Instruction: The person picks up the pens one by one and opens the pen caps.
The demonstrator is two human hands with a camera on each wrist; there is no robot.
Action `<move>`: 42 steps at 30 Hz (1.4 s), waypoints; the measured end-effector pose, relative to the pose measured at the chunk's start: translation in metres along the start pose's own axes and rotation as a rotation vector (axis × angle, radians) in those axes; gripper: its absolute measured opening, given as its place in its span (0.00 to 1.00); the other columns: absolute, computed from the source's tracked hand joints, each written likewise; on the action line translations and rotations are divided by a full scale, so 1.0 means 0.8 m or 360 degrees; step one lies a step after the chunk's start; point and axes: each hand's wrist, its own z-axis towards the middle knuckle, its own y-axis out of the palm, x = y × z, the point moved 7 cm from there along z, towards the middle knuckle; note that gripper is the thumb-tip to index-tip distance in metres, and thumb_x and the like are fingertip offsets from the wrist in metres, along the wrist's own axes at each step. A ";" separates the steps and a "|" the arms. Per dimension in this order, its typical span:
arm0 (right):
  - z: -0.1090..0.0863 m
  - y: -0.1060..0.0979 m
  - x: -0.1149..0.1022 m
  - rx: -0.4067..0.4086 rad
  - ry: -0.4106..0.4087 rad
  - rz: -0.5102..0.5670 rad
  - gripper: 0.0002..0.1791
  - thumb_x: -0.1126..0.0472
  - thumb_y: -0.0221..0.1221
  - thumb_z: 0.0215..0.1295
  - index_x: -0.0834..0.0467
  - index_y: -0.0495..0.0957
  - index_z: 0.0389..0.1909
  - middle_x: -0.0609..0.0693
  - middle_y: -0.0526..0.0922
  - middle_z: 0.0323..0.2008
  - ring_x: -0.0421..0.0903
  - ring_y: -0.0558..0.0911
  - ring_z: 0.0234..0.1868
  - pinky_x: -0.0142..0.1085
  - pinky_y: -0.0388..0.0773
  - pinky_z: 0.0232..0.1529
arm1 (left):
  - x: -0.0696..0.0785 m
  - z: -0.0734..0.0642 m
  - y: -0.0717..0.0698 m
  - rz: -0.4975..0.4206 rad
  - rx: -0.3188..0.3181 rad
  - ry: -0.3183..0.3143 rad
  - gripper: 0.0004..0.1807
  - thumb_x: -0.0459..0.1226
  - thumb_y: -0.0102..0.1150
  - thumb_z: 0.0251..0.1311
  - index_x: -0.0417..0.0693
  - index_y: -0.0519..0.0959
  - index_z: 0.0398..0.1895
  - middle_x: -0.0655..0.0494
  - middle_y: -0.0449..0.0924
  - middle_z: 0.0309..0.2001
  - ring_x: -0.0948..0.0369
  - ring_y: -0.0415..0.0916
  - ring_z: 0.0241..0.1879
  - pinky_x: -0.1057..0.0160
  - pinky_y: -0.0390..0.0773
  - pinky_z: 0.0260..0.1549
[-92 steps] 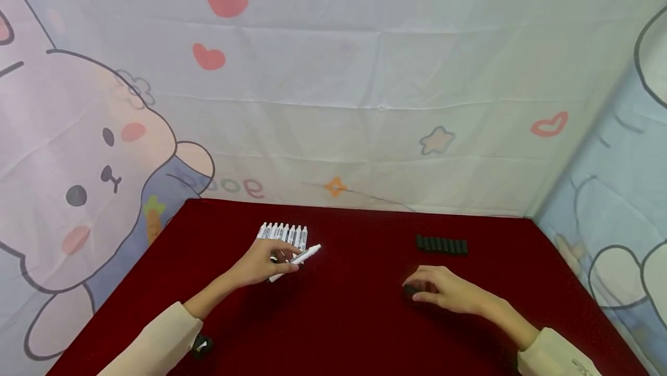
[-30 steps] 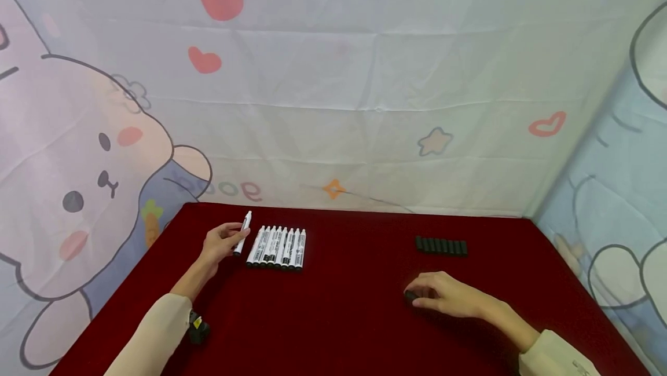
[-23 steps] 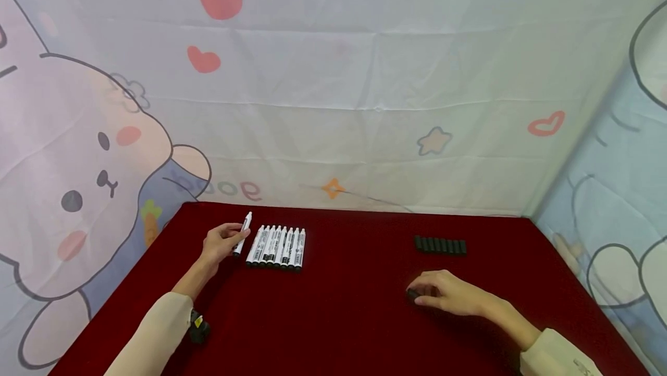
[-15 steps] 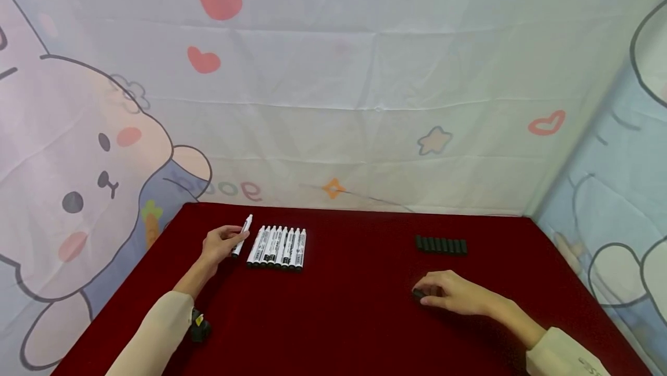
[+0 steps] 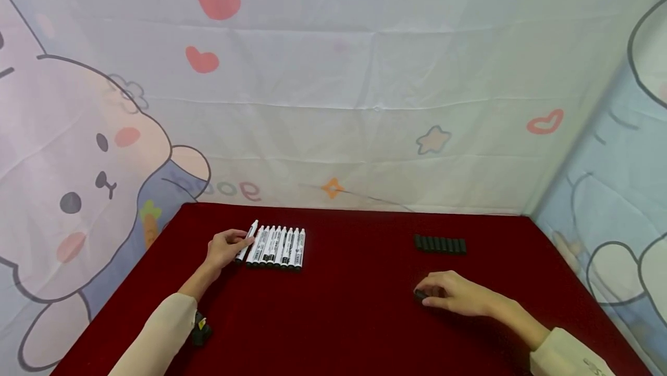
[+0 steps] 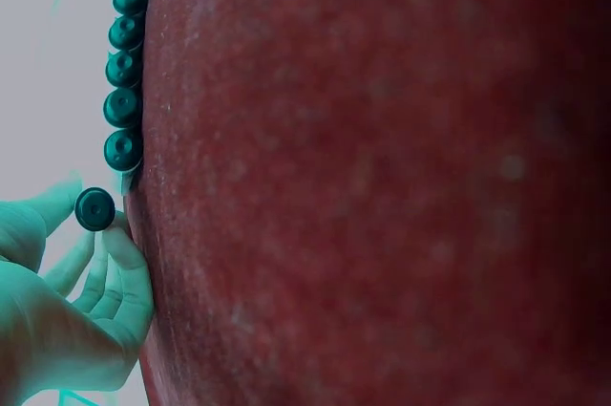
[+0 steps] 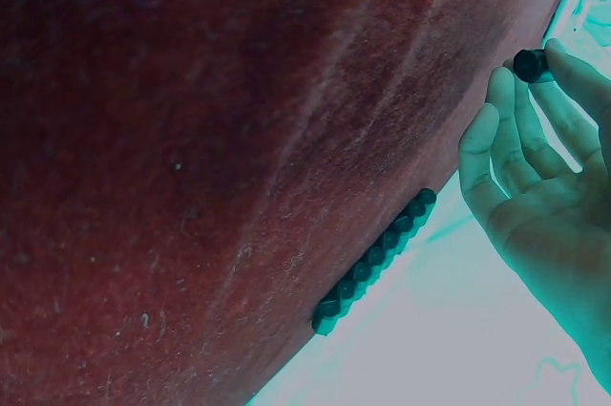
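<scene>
My left hand pinches a white marker between thumb and fingers, at the left end of a row of similar markers. Its white tip points away from me; in the left wrist view its black end is close to the row's black ends, with a small gap. Over the right part of the table, my right hand pinches a small black cap between thumb and fingertips. Beyond that hand lies a row of several black caps, side by side.
A dark red cloth covers the table. Behind it hangs a pale curtain printed with cartoon figures, and more printed fabric stands on the right. A small black device is at the left wrist.
The left hand has carried its marker from in front of the row to the row's left side, then lowered it closer to the row. The right hand has shifted slightly right with its cap.
</scene>
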 end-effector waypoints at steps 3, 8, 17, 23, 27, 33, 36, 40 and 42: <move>-0.001 -0.001 -0.001 0.0004 -0.0003 -0.0006 0.19 0.53 0.58 0.75 0.62 0.81 0.56 0.53 0.85 0.51 0.36 0.81 0.48 0.32 0.82 0.44 | 0.001 0.001 0.000 0.0031 0.0027 0.0016 0.22 0.44 0.68 0.66 0.37 0.82 0.55 0.50 0.83 0.38 0.63 0.71 0.31 0.67 0.72 0.28; 0.000 -0.003 -0.003 0.0008 -0.0013 -0.0005 0.18 0.54 0.58 0.75 0.62 0.81 0.56 0.52 0.85 0.50 0.33 0.80 0.46 0.31 0.81 0.43 | 0.001 0.001 0.003 0.0050 0.0028 0.0013 0.21 0.43 0.68 0.65 0.36 0.82 0.54 0.47 0.84 0.38 0.64 0.72 0.30 0.68 0.73 0.27; -0.001 -0.003 -0.004 0.0012 -0.0010 0.0012 0.18 0.55 0.59 0.75 0.63 0.81 0.56 0.53 0.85 0.50 0.31 0.79 0.44 0.30 0.81 0.42 | 0.005 -0.002 0.006 0.0037 0.0013 -0.0007 0.23 0.43 0.68 0.65 0.33 0.81 0.54 0.42 0.84 0.41 0.63 0.73 0.29 0.66 0.76 0.27; -0.001 0.001 0.000 0.0010 -0.0010 0.0016 0.19 0.53 0.58 0.76 0.63 0.81 0.56 0.53 0.85 0.50 0.32 0.80 0.46 0.30 0.81 0.43 | 0.005 -0.005 0.007 0.0036 0.0002 -0.0017 0.23 0.42 0.67 0.66 0.32 0.80 0.55 0.40 0.84 0.42 0.62 0.75 0.28 0.66 0.76 0.26; 0.000 0.004 -0.001 0.0014 -0.0018 0.0027 0.19 0.52 0.57 0.76 0.62 0.81 0.56 0.52 0.85 0.50 0.33 0.80 0.46 0.30 0.81 0.43 | 0.005 -0.004 0.007 0.0045 -0.0019 -0.0004 0.23 0.41 0.67 0.66 0.31 0.80 0.55 0.37 0.84 0.43 0.63 0.75 0.27 0.66 0.76 0.25; 0.002 0.004 0.000 0.0005 0.0001 0.0019 0.20 0.51 0.57 0.76 0.61 0.81 0.57 0.52 0.85 0.51 0.37 0.82 0.49 0.31 0.81 0.44 | 0.009 -0.003 0.010 0.0068 -0.0045 0.0018 0.22 0.39 0.67 0.66 0.29 0.79 0.55 0.37 0.84 0.42 0.62 0.73 0.24 0.66 0.75 0.23; 0.003 0.005 0.000 0.0006 0.0006 0.0020 0.20 0.50 0.57 0.76 0.61 0.81 0.57 0.52 0.85 0.52 0.38 0.82 0.50 0.32 0.81 0.45 | 0.011 -0.004 0.009 0.0089 -0.0054 0.0025 0.23 0.39 0.67 0.66 0.28 0.79 0.54 0.36 0.84 0.42 0.62 0.75 0.25 0.67 0.77 0.23; 0.004 0.007 -0.001 -0.0002 0.0007 0.0042 0.20 0.50 0.56 0.76 0.61 0.81 0.57 0.52 0.85 0.52 0.40 0.82 0.51 0.32 0.82 0.46 | 0.011 -0.005 0.005 0.0107 -0.0061 0.0040 0.23 0.40 0.67 0.66 0.28 0.79 0.53 0.36 0.84 0.42 0.61 0.76 0.26 0.66 0.78 0.23; 0.004 0.007 -0.002 -0.0006 0.0009 0.0046 0.21 0.50 0.56 0.76 0.61 0.81 0.57 0.52 0.85 0.52 0.39 0.82 0.51 0.32 0.82 0.46 | 0.011 -0.005 0.003 0.0103 -0.0061 0.0040 0.22 0.40 0.67 0.66 0.28 0.80 0.54 0.37 0.84 0.41 0.61 0.76 0.25 0.65 0.78 0.23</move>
